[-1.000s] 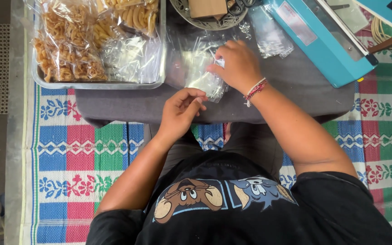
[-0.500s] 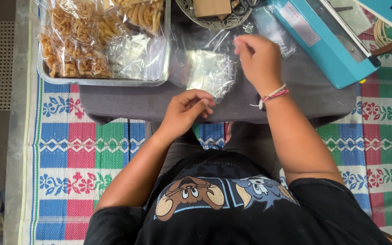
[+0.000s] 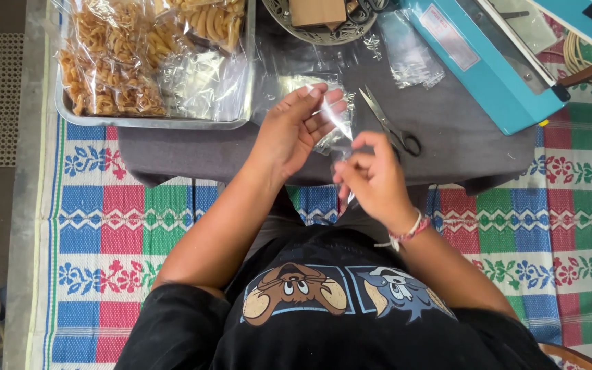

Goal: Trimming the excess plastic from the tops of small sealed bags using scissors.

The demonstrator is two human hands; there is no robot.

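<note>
1. I see two hands over the grey worktop [image 3: 193, 154], both working one clear plastic bag [image 3: 334, 127].
2. My left hand [image 3: 294, 130] has its fingers stretched out nearly flat, thumb pressed against the bag's upper edge.
3. My right hand [image 3: 371, 175] is curled, thumb and forefinger pinching the bag's lower part; one woven bracelet [image 3: 405, 233] sits on that wrist.
4. The bag hangs between the two hands, just above the worktop's near edge; whether it touches the surface I cannot tell.
5. One pair of scissors [image 3: 388, 123] lies on the worktop just beside the right hand, blades pointing away from me.
6. One metal tray [image 3: 152, 122] sits at the far left of the worktop. I count at least three packed bags of fried snacks [image 3: 104, 62] in it, plus a heap of empty clear bags [image 3: 203, 82]; the exact number is hard to tell.
7. One teal heat sealer [image 3: 488, 62] lies at the far right, angled across the worktop.
8. One round basket [image 3: 310, 31] stands at the far edge, holding one cardboard box [image 3: 318, 10].
9. A few loose clear bags [image 3: 412, 58] lie between the basket and the sealer.
10. One patterned mat [image 3: 125, 219] covers the floor under the worktop.
</note>
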